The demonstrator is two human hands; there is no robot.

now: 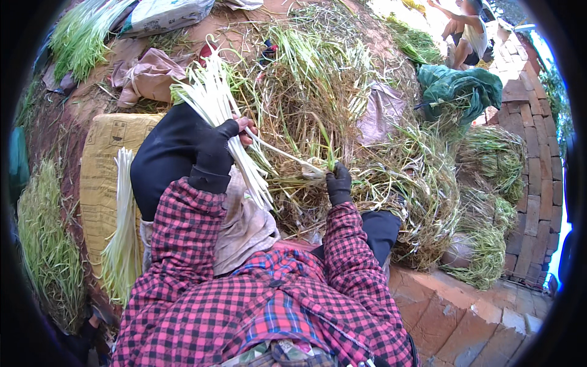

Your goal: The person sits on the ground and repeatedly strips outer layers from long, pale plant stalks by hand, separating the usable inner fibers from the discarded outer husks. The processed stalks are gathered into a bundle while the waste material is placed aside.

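My left hand (219, 146), in a black fingerless glove, is closed around a bundle of long pale stalks (208, 94). The bundle slants across my left knee, its greener leafy ends up and away from me. A single pale stalk (286, 156) runs from my left fingers to my right hand (339, 182), also gloved in black. My right fingers grip a tuft of green and dry leaf (329, 151) at that end. Below both hands lies a heap of loose, partly dried stalks and leaves (293, 110). How the single stalk joins the tuft is unclear.
A sheaf of pale stalks (123, 220) lies on a yellow woven sack (103, 169) at my left. Green bundles (50, 238) lie beyond it. Rightward are a green mesh sack (458, 89), tied bundles (493, 156) and a brick edge (534, 183). Another person (470, 36) sits at the upper right.
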